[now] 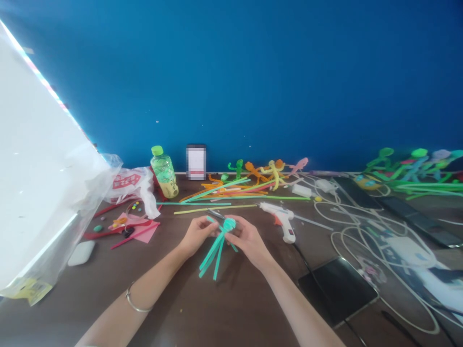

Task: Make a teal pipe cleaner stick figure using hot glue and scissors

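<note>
No words can be read clearly. The bottle (164,180) has a label with print too small to make out, the white bag (127,183) shows a blurred red printed panel, the yellow sticker (28,290) is smeared, and the upright card (196,162) is pixelated.

From where I stood, a deep blue painted wall (231,82) rose behind a dark brown wooden table (220,313), meeting it along a thin pale strip of edging (253,172). To the left, a large white panel (39,144) stood at a slant, its lower part sheathed in clear plastic, its upper edge glaring bright. The blue darkened toward the upper corners.
</note>
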The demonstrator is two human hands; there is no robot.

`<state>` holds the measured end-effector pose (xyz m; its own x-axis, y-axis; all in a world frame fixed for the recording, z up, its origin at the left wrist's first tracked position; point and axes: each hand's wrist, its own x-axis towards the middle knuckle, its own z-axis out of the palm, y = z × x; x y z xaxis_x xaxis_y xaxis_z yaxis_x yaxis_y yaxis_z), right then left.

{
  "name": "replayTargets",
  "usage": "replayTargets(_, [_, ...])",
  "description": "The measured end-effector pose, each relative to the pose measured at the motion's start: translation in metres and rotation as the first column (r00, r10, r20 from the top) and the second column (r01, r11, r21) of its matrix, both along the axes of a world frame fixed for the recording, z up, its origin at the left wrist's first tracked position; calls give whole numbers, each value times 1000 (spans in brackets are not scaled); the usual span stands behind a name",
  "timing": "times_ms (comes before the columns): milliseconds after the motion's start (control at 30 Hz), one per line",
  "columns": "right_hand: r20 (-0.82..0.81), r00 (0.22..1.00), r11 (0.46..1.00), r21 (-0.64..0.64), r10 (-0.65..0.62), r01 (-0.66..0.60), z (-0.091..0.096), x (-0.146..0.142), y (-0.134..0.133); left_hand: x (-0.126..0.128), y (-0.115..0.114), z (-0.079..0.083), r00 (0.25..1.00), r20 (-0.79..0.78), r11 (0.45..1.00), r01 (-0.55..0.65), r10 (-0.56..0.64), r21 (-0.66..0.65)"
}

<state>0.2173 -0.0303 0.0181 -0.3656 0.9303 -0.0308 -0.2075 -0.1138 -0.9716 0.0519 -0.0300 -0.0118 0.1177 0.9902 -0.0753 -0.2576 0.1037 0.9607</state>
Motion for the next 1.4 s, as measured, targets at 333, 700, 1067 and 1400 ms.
replayTargets(333, [-19, 978, 977, 54, -208, 208, -10, -2, 6, 12, -11, 13, 978, 35, 977, 207, -205, -55])
replayTargets(700, [3, 985, 979, -105, -173, 172, -9, -9, 0, 13, -9, 6, 992, -113, 996, 67, -60, 61])
replayTargets(1067, [-107, 983, 951, -290, -146, 110, -5, -12, -2, 16, -10, 4, 991, -97, 993, 99, -93, 59])
replayTargets(1400, [-145, 979, 941, -328, -140, 86, -1, -12, -4, 25, -14, 3, 985, -33, 982, 169, -167, 86])
